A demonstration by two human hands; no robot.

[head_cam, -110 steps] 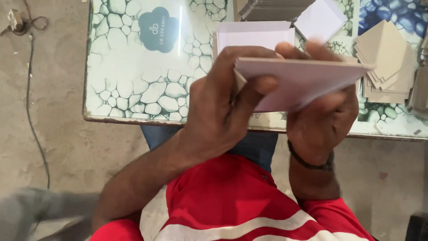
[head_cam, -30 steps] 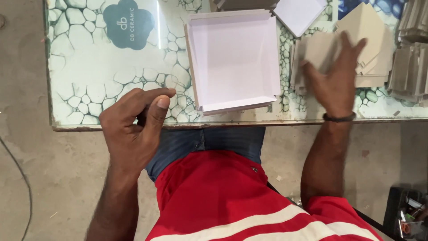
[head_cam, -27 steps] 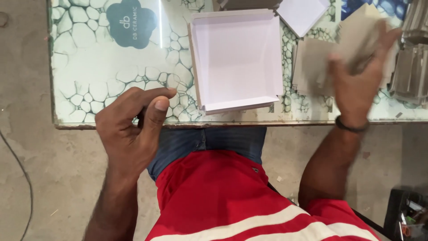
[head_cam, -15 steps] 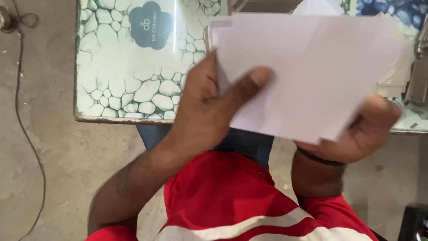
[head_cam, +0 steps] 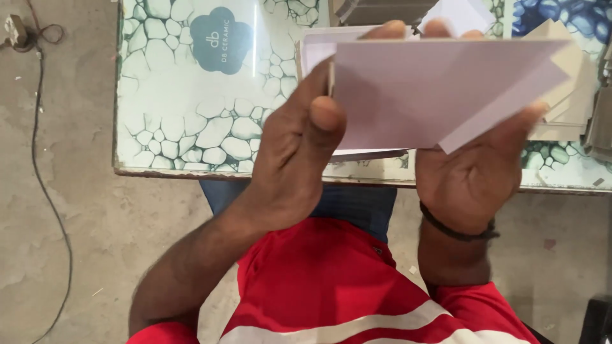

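Above the worktop (head_cam: 185, 121), with a white tray (head_cam: 317, 48) behind and tan card pieces (head_cam: 570, 95) to its right, the pale folded sheet (head_cam: 433, 95) is held flat in both grips, left hand (head_cam: 293, 159) and right hand (head_cam: 472, 172).

Single head-worn view, steeply downward, close over hands, lap and table edge (head_cam: 255, 171).

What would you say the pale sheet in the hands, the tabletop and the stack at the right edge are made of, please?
The pale sheet, held by the left hand and right hand, looks like thin matte card: flat, with crisp folded edges. The tabletop looks like glossy ceramic tile or glass, with a streak of glare over a stone pattern. The stack seems to be unbleached greyish-tan board, dull in finish.
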